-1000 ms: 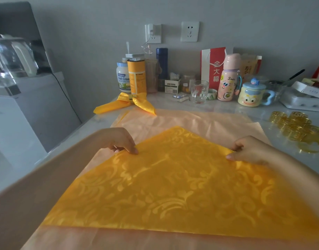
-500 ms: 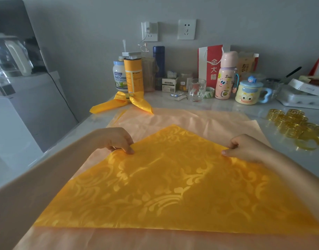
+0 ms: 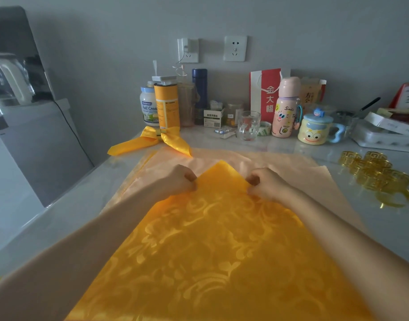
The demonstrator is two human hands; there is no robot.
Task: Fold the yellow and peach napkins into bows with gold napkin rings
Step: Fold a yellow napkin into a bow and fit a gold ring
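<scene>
A yellow patterned napkin (image 3: 217,246) lies as a triangle with its point away from me, on top of peach napkins (image 3: 289,167). My left hand (image 3: 178,179) pinches the napkin's left edge just below the tip. On the other side of the tip, my right hand (image 3: 266,181) pinches the right edge. A finished yellow bow (image 3: 152,140) with a gold ring lies at the back left. Several gold napkin rings (image 3: 377,174) are heaped at the right.
Along the wall stand jars, a yellow canister (image 3: 167,105), a glass mug (image 3: 248,125), a pink bottle (image 3: 285,110), a cartoon mug (image 3: 314,129) and a white tray (image 3: 381,137). A white appliance (image 3: 20,144) stands left of the counter.
Both hands have slid along the napkin's edges toward its far tip and now sit close together there. The camera view has shifted closer.
</scene>
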